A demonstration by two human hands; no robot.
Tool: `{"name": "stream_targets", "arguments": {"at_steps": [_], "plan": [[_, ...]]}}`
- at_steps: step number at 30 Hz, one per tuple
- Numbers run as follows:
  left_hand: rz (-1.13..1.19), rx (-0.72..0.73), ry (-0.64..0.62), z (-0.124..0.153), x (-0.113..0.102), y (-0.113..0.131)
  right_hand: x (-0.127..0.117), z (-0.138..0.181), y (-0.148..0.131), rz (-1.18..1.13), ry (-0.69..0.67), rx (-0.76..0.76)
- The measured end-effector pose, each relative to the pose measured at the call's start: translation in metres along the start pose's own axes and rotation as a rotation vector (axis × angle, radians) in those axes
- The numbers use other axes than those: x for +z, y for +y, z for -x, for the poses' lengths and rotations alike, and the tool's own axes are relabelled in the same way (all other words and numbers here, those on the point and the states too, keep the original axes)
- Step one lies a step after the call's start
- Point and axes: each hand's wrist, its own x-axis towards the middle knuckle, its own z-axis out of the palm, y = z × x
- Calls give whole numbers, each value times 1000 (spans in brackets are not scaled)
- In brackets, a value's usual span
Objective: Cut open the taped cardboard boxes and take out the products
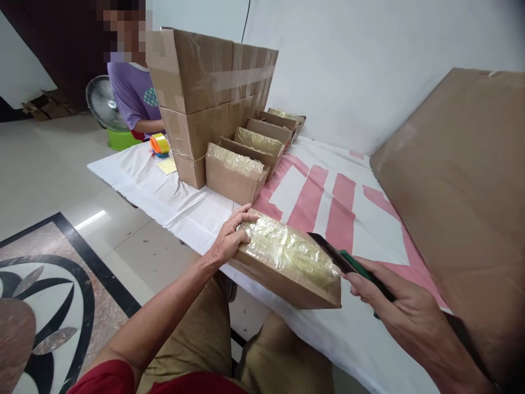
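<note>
A small cardboard box (287, 265), its top covered in shiny clear tape, lies at the near edge of the table (192, 213). My left hand (229, 238) rests on the box's left end, fingers curled over the corner. My right hand (394, 303) is closed around a green-handled cutter (344, 260), whose dark blade reaches to the box's right end.
Several similar taped boxes (235, 172) stand in a row beside a stack of large cartons (209, 93). An orange-yellow tape roll (159, 144) lies at the far end, near a person in a purple shirt (133, 93). A big flat cardboard sheet (459, 191) leans at right. A fan (100, 104) stands behind.
</note>
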Motion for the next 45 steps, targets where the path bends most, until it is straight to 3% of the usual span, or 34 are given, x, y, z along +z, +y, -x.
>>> {"name": "stream_targets", "arguments": {"at_steps": [6, 13, 24, 33, 39, 42, 45], "plan": [[113, -30, 35, -1, 3, -5, 23, -40, -42, 126, -213, -224], [118, -26, 40, -1, 2, -6, 43, -56, -65, 326, -294, -363], [122, -16, 40, -3, 2, -13, 58, -62, -91, 709, -385, -302], [80, -17, 35, -2, -2, -12, 35, -69, -125, 1000, -613, -326], [69, -13, 59, -2, -2, -13, 13, -70, -132, 1053, -658, -343], [66, -16, 73, -2, -2, -11, -1, -66, -121, 1054, -693, -280], [74, -28, 93, 0, -1, -10, -17, -60, -93, 934, -671, -316]]}}
